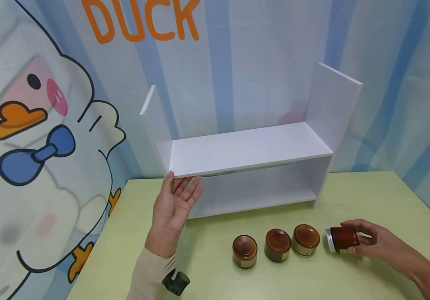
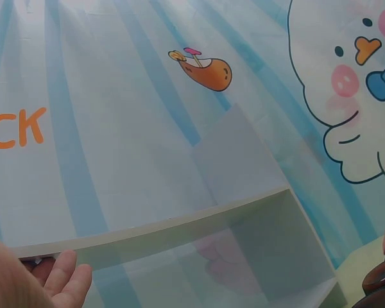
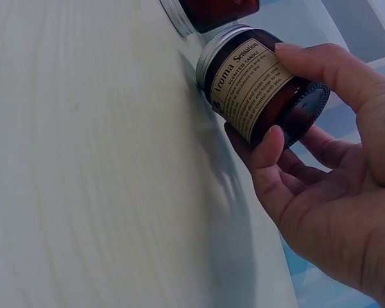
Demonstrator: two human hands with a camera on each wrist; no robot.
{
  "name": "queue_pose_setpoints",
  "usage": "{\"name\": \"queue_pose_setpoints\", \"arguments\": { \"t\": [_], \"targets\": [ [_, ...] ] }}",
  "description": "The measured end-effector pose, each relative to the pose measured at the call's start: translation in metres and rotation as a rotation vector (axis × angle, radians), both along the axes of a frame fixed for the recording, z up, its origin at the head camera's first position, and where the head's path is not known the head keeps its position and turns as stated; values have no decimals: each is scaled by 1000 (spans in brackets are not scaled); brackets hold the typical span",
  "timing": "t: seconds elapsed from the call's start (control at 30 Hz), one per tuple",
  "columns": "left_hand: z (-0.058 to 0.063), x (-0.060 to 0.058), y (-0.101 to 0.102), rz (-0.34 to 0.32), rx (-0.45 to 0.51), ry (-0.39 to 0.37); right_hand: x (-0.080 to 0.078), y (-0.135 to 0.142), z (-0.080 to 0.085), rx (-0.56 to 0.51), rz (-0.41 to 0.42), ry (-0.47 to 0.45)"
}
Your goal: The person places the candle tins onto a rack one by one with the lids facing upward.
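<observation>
My right hand (image 1: 383, 248) holds a brown glass scented candle jar (image 1: 344, 238) by its base end, tipped on its side with the silver lid facing left. Its cream label shows in the right wrist view, between thumb (image 3: 321, 67) and fingers. To its left, three similar candle jars (image 1: 306, 239) stand in a row on the table, brown glass bases up. At the front left of a white two-tier shelf (image 1: 248, 150), my left hand (image 1: 173, 208) grips the side by the middle board's corner. Its thumb is at the edge, its fingers under the board.
The shelf stands at the back of a pale green table (image 1: 218, 275), with upright panels (image 1: 333, 104) rising on both sides. Behind it hangs a blue striped cloth (image 1: 260, 62) with a cartoon duck. A black wrist device (image 1: 176, 283) sits at the left sleeve.
</observation>
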State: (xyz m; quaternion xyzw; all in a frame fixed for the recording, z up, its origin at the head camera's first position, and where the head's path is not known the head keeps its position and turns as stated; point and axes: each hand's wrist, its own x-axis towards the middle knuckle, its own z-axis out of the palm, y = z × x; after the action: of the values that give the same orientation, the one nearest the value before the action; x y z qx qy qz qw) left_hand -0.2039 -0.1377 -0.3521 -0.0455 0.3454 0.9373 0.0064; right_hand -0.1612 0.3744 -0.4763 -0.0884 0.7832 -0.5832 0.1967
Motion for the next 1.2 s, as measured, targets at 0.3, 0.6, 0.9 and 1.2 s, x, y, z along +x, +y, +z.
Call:
{"name": "queue_pose_setpoints", "arguments": {
  "t": [0.3, 0.6, 0.9, 1.2],
  "targets": [
    [0, -1, 0, 2, 0, -2, -1, 0, -1, 9, 36, 30],
    [-1, -2, 1, 3, -4, -6, 0, -2, -1, 36, -9, 39],
    [-1, -1, 0, 4, -1, -7, 1, 0, -5, -2, -22, 54],
    [-1, -1, 0, 4, -4, -2, 1, -3, -4, 2, -30, 58]
  ]
}}
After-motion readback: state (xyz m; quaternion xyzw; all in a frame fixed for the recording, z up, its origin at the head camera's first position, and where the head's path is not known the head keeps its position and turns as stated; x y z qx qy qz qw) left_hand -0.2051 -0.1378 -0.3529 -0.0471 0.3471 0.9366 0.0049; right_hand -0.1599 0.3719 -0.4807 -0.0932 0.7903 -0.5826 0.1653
